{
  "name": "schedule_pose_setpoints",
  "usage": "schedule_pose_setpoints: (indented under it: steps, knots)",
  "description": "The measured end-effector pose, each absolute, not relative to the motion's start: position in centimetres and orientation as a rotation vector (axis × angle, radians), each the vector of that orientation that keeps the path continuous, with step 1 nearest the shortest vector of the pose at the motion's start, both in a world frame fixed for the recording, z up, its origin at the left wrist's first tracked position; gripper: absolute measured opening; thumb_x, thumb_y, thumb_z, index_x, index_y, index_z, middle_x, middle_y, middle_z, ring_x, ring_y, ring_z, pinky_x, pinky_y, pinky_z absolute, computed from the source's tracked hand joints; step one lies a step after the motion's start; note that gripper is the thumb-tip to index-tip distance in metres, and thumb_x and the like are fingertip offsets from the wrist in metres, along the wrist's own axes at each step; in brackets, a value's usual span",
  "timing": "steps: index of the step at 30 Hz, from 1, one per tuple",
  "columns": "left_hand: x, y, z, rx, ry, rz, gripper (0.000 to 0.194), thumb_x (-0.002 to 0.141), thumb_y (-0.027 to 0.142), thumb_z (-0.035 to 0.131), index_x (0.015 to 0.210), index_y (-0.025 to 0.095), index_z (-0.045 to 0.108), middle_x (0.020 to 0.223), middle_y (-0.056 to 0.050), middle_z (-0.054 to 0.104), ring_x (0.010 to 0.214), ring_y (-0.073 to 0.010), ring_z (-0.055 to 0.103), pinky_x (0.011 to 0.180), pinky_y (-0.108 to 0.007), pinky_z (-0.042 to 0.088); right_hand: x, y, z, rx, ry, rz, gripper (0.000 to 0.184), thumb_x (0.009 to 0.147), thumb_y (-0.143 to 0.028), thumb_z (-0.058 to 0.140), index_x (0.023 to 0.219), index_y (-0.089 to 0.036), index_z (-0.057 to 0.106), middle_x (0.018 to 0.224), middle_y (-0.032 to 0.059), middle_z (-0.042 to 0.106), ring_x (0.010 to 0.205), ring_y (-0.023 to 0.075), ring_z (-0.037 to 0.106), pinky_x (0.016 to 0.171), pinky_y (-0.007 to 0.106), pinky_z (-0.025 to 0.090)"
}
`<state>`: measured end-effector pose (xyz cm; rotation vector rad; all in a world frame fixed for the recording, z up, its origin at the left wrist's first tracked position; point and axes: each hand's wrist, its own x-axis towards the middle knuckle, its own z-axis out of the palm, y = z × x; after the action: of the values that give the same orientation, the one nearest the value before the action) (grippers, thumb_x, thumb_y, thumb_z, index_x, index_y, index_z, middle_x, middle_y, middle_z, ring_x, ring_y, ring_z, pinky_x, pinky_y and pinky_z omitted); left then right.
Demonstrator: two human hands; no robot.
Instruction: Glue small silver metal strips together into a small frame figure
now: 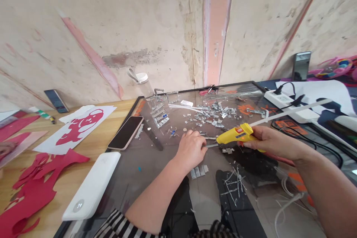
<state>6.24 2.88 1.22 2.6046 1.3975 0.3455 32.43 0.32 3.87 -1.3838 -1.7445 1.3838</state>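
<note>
My right hand (267, 140) is wrapped round a yellow hot glue gun (235, 134), with a long pale glue stick (292, 111) running out of its back. The gun's nozzle points left, close to my left hand (192, 145). The left hand's fingers are curled together near the glass; a thin greyish strip (212, 145) shows at the fingertips, too small to name. Below that hand lies a row of small silver pieces (199, 171). Many loose silver bits (220, 111) are scattered beyond both hands, and a pile of thin twisted wires (234, 186) lies nearer me.
A phone (126, 132) and a white power bank (92, 186) lie left. A clear bottle (143, 85) stands by the wall. On the right are a white power strip (290, 105) and black cables. Red paper cutouts (36, 189) cover the wooden table, where another person's hand (7, 148) shows.
</note>
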Motion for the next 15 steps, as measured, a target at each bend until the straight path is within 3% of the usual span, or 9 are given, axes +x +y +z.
schedule_pose_setpoints:
  steps: [6, 15]
  knots:
    - [6.26, 2.85, 1.31, 2.608, 1.403, 0.319, 0.009, 0.080, 0.025, 0.062, 0.083, 0.021, 0.069, 0.089, -0.005, 0.063, 0.093, -0.0228, 0.052, 0.078, -0.034, 0.042, 32.47, 0.38, 3.45, -1.355, -1.764, 1.427, 0.041, 0.075, -0.043, 0.068, 0.109, -0.022, 0.062, 0.112, 0.0050, 0.068, 0.106, 0.0273, 0.060, 0.095, 0.036, 0.046]
    - [6.32, 2.82, 1.38, 2.581, 1.407, 0.315, 0.009, 0.080, 0.024, 0.061, 0.082, 0.021, 0.069, 0.089, -0.005, 0.063, 0.094, -0.0230, 0.052, 0.080, -0.035, 0.041, 32.61, 0.59, 3.04, -1.409, -1.833, 1.365, 0.042, 0.074, -0.046, 0.067, 0.108, -0.021, 0.063, 0.110, 0.0047, 0.069, 0.106, 0.0304, 0.060, 0.097, 0.043, 0.044]
